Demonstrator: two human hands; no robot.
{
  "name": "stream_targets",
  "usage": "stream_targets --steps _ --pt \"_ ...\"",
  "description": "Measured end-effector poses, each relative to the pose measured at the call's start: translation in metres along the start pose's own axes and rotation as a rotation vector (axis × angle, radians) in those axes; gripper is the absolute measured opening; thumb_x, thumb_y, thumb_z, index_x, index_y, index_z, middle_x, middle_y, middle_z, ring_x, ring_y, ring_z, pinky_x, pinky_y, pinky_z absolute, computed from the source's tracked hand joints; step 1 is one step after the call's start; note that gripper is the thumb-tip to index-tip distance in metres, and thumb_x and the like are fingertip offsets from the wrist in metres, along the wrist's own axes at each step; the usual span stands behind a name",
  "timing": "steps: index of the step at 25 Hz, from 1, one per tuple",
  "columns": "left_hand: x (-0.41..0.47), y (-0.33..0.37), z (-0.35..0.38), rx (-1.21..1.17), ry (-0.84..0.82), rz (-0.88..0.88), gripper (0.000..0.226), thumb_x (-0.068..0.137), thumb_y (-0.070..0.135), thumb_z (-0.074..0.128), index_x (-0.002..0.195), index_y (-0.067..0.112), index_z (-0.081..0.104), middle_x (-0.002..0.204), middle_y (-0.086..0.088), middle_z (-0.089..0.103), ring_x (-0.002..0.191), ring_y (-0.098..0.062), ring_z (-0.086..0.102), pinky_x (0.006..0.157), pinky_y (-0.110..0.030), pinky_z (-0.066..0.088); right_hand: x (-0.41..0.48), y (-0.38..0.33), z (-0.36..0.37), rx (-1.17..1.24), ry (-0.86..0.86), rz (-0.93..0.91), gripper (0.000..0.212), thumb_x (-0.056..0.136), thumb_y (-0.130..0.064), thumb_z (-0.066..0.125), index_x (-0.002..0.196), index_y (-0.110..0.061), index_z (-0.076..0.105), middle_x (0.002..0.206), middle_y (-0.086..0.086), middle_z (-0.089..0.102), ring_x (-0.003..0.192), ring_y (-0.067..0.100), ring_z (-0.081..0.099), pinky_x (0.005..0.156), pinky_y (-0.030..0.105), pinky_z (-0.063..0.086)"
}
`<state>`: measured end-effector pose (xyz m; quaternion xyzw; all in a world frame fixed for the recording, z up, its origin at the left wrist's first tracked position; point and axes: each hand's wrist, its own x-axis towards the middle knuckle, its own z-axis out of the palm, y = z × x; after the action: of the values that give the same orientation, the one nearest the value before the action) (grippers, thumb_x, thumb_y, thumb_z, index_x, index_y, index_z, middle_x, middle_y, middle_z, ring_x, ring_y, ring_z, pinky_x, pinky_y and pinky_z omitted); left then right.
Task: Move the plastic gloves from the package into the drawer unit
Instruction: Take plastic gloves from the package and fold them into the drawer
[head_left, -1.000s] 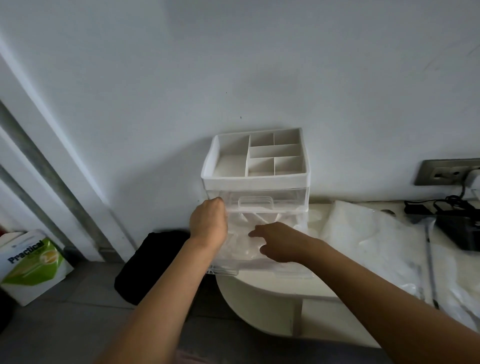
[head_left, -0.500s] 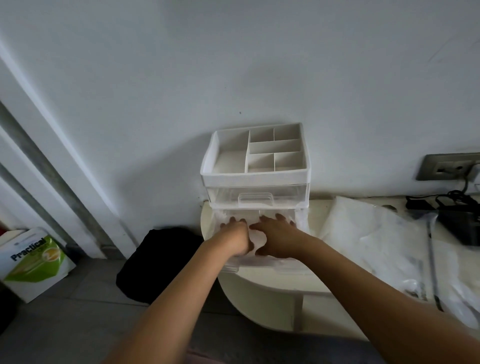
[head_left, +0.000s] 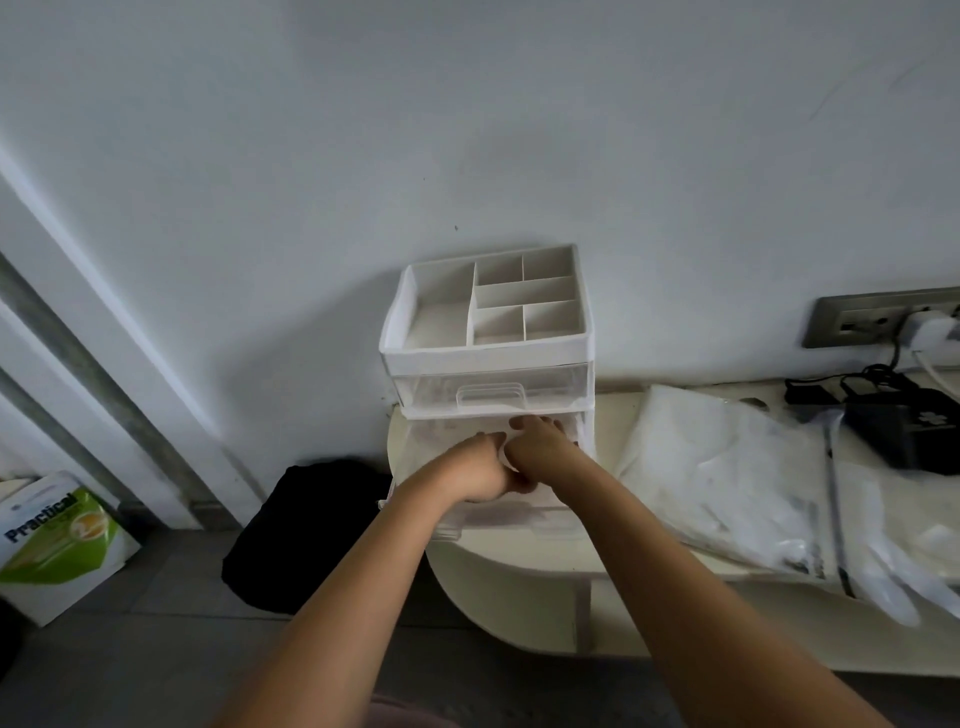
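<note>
While the lower drawer (head_left: 498, 512) stood pulled out over the edge of the table (head_left: 524, 577), the left hand (head_left: 475, 467) and right hand (head_left: 543, 452) sat inside it, touching each other, fingers bent downward. Whether either grip pinched anything could not be told. The plastic gloves (head_left: 444, 434) showed only as pale film beside and beneath the palms. Behind, the drawer unit (head_left: 488, 358) kept its upper drawer (head_left: 488, 387) closed. Further right the package (head_left: 727, 467) lay well apart, seemingly not yet emptied, so the transfer looked partly done.
</note>
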<state>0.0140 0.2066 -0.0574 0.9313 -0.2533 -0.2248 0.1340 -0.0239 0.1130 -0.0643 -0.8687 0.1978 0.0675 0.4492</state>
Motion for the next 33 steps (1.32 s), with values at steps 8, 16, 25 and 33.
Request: stream_targets --steps 8,16,25,33 --pt "0.003 0.012 0.007 0.27 -0.116 -0.193 0.11 0.079 0.063 0.061 0.153 0.019 -0.008 0.159 -0.015 -0.009 0.146 -0.036 0.003 0.118 -0.05 0.01 -0.022 0.002 -0.032 0.065 -0.094 -0.044 0.014 0.095 -0.008 0.047 0.083 -0.009 0.055 0.094 0.002 0.052 0.095 0.02 0.051 0.081 0.032 0.04" --pt "-0.012 0.008 0.001 -0.035 0.124 0.015 0.066 0.086 0.039 0.066 0.141 0.013 0.04 0.143 -0.001 0.044 0.129 -0.021 0.044 0.101 -0.023 0.034 -0.077 0.044 -0.143 -0.006 -0.195 -0.152 0.019 0.094 -0.016 0.053 0.105 -0.009 0.067 0.1 0.006 0.072 0.089 0.016 0.069 0.079 0.022 0.055" --pt "-0.018 0.046 0.024 -0.03 -0.159 0.198 0.066 0.096 0.06 0.023 0.151 0.024 0.022 0.16 0.002 0.012 0.146 -0.014 0.014 0.116 -0.029 0.011 -0.064 0.169 -0.213 -0.518 -0.165 0.159 0.025 0.097 -0.02 0.05 0.116 -0.01 0.063 0.092 -0.006 0.067 0.077 0.004 0.065 0.069 0.019 0.053" --pt "-0.024 0.061 0.017 0.026 0.15 0.166 0.047 0.098 0.048 0.037 0.107 0.012 0.067 0.107 -0.009 0.067 0.098 -0.023 0.063 0.082 -0.03 0.046 -0.06 0.215 -0.23 -0.523 -0.042 0.22 0.023 0.09 -0.018 0.061 0.11 -0.008 0.066 0.094 0.007 0.068 0.075 0.012 0.059 0.062 0.015 0.046"
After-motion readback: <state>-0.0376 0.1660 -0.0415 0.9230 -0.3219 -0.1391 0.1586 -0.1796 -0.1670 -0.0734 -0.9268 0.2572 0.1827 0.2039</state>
